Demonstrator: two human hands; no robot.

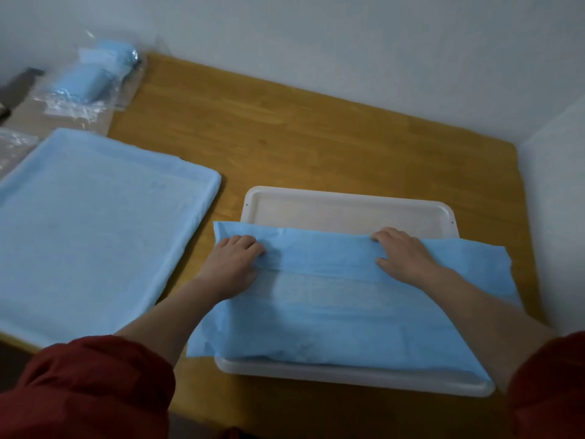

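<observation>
At the far left of the bench (285, 131) lies a packet of blue sheets (91, 80) in clear wrap. Nearer, a covered tray (95, 223) sits fully draped in pale blue.

The left hand (235, 264) rests on the left end of the blue sheet (332, 312). Its fingers (250, 243) are curled and bunched together on the folded flap near the sheet's far edge, apparently gripping it.

The blue sheet lies across the near part of the white tray (348, 204). It overhangs the left and right rims, and the far strip of the tray floor is bare.

The right hand (406, 256) lies on the flap's right part. Its fingers (384, 236) are fairly straight and close together, with the tips at the far edge and the thumb spread toward the near side. It seems to press the sheet rather than pinch it.

The work looks like unfolding the flap toward the far rim to cover the tray. The main risk is an uneven pull. One hand grips and the other only presses, so the left end could travel further than the right, leaving the sheet skewed with a far corner uncovered.

The sheet looks thin, so a sharp tug could crease or tear it at the fold. Dragging the flap away could also draw the near edge off the near rim. The light tray might slide on the smooth bench if the hands bear forward.
</observation>
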